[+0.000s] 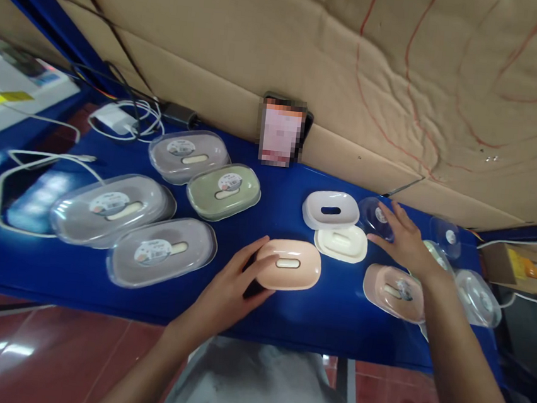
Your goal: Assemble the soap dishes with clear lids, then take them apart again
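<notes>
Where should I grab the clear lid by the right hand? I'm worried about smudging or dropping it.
Judging by its shallow dome shape, take the clear lid by its rim, across the narrow width, from above. The right hand already reaches it from the near side; the white base crowds its left.

Blue table point(328, 315): bare strip along near edge, open; lidded soap boxes point(162, 251) crowd left, white trays point(330, 209) centre, clear lids point(478, 296) clutter right

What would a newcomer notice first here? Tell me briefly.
The blue table dotted with oval soap boxes stands out. At centre, the left hand grips a peach soap box; the right hand reaches for a clear lid. Four lidded boxes cluster on the left.
</notes>
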### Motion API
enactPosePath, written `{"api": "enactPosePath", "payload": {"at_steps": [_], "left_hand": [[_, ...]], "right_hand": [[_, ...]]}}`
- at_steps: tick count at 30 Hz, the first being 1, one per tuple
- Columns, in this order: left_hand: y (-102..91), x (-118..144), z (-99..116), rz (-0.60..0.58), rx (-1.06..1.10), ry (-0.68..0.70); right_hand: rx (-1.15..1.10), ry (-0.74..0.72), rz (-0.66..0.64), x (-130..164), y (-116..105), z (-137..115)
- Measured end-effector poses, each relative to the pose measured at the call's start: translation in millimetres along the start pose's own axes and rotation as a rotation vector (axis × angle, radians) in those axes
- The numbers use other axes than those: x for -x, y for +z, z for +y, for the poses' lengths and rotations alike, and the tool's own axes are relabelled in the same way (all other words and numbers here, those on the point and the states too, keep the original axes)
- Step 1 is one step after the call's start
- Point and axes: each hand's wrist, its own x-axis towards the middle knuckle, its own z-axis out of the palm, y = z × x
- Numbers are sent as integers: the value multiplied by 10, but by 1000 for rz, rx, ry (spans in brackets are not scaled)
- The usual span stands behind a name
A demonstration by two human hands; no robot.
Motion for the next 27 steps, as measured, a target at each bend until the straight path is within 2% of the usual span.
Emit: {"api": "enactPosePath", "payload": {"at_steps": [2,3,6,8,9,13,16,20,27], "left_hand": [[2,0,-14,-19,53,-62],[6,3,-20,-20,71,-85],[19,8,-28,-12,105,-119],[21,3,-25,-13,107,-138],[19,-1,-24,-17,104,-148],[17,-9,-29,-26,92,-164],[32,9,-53,-22,97,-151],[53,27,-81,6,103,-149],[25,-4,-41,17,140,-142]], "right_hand": [[-19,-19,-55,-101,4,228],[-38,-31,-61,-104,-15,267],[-87,-24,63,62,-149,103],[-104,-38,170,257,-241,-203],[-118,-79,183,356,-265,-398],[-172,-500,-53,588,-165,-1235],[-190,-620,-153,534,0,-1623],[-204,-623,-158,392,100,-1721],[-179,-657,-192,357,66,-1739]]}}
